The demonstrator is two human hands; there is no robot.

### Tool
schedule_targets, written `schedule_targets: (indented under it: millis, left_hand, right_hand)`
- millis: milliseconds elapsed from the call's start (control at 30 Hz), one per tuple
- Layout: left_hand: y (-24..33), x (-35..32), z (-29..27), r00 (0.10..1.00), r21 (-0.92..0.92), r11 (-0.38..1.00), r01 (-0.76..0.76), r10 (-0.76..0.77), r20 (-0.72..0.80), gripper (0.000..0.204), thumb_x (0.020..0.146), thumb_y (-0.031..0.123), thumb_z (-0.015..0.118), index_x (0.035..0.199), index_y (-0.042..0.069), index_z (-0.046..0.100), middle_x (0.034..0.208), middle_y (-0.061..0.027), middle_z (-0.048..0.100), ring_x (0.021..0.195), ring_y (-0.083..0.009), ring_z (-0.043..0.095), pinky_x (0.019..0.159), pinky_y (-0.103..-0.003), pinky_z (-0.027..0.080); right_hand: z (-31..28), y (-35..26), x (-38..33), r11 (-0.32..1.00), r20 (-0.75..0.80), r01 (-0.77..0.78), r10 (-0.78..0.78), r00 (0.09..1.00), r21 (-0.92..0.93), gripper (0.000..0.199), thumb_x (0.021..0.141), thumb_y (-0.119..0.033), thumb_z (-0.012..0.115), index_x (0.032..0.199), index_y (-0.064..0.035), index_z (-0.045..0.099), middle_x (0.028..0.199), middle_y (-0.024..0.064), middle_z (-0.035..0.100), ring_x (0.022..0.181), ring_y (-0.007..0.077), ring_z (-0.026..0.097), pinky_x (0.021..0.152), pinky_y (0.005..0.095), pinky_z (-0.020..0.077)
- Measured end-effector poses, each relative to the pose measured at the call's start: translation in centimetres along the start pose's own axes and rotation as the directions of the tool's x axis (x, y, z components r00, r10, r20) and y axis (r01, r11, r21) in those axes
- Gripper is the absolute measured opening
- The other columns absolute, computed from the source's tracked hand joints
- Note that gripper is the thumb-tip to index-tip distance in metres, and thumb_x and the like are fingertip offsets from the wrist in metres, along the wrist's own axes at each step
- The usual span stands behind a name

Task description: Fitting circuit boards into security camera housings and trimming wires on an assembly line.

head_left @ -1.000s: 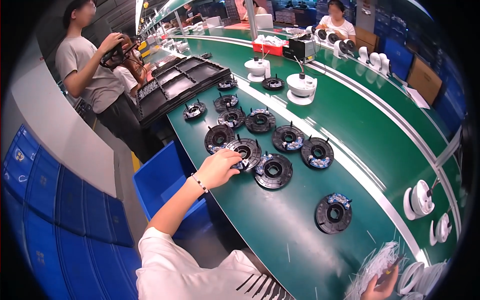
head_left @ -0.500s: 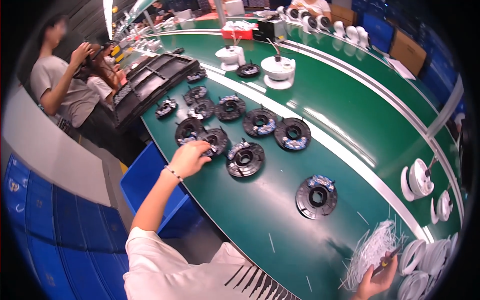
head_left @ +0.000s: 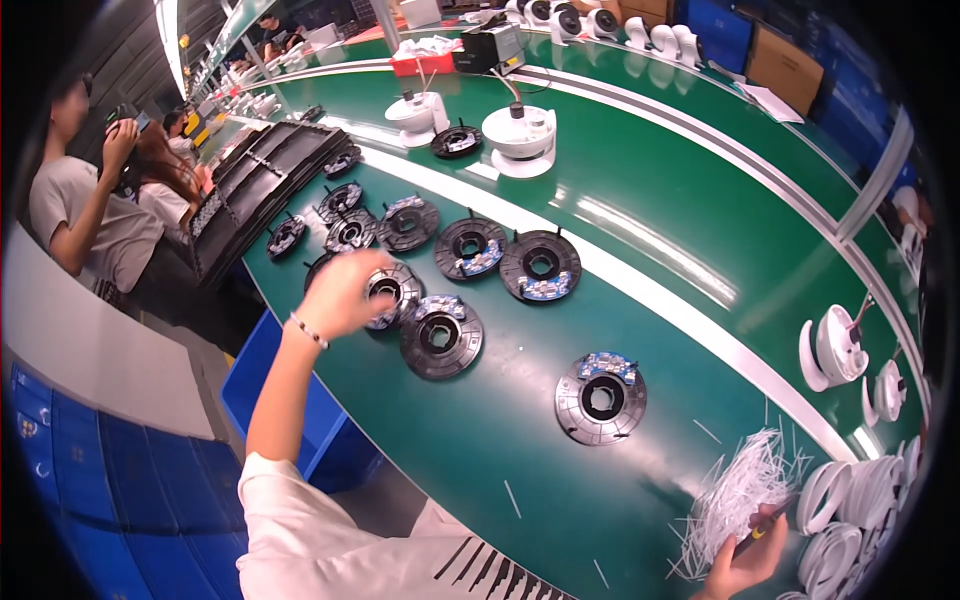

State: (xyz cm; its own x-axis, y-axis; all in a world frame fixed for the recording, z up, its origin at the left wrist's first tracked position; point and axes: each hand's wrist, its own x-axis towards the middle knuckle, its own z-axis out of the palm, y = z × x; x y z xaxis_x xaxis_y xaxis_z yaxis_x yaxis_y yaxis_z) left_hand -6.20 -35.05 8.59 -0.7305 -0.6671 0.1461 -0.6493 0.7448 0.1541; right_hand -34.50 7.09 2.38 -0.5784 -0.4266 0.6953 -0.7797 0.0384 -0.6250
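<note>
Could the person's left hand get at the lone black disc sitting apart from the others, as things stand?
Probably yes. The left hand rests on a disc in the cluster, and bare green belt lies between it and the lone black disc, with nothing standing in the way.

The green conveyor belt (head_left: pixel 700 190) carries black discs (head_left: pixel 441 336) and white strips (head_left: pixel 737 497).

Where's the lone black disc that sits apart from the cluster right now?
In the head view the lone black disc lies on the green belt, right of centre, between the disc cluster near the left hand and the white strips.
</note>
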Motion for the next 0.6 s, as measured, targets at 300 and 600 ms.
schedule_targets:
  millis: [300,600]
  left_hand:
    - [4.7,24.3,8.4,0.853,-0.827,0.292,0.481,-0.375,0.364,0.069,0.081,0.047,0.05,0.129,0.002,0.027,0.12,-0.0256,0.037,0.079,-0.0346,0.061,0.063,-0.035,0.055]
    - [7.7,29.8,13.8,0.822,-0.871,-0.485,-0.081,-0.527,0.217,0.038,0.077,-0.009,0.037,0.115,-0.007,0.036,0.112,-0.0196,0.044,0.098,-0.0317,0.052,0.08,-0.04,0.052]
  right_hand:
    - [-0.7,1.8,-1.2,0.986,0.063,-0.06,0.071,0.995,-0.158,0.052,0.062,-0.006,0.062,0.111,0.0074,0.048,0.095,0.0141,0.054,0.08,0.0209,0.052,0.07,0.0291,0.0408]
    - [-1.2,2.0,-1.5,0.964,0.024,-0.198,0.206,0.978,-0.176,0.061,0.056,-0.012,0.061,0.112,0.0083,0.047,0.099,0.0158,0.053,0.085,0.0222,0.053,0.077,0.0288,0.0408]
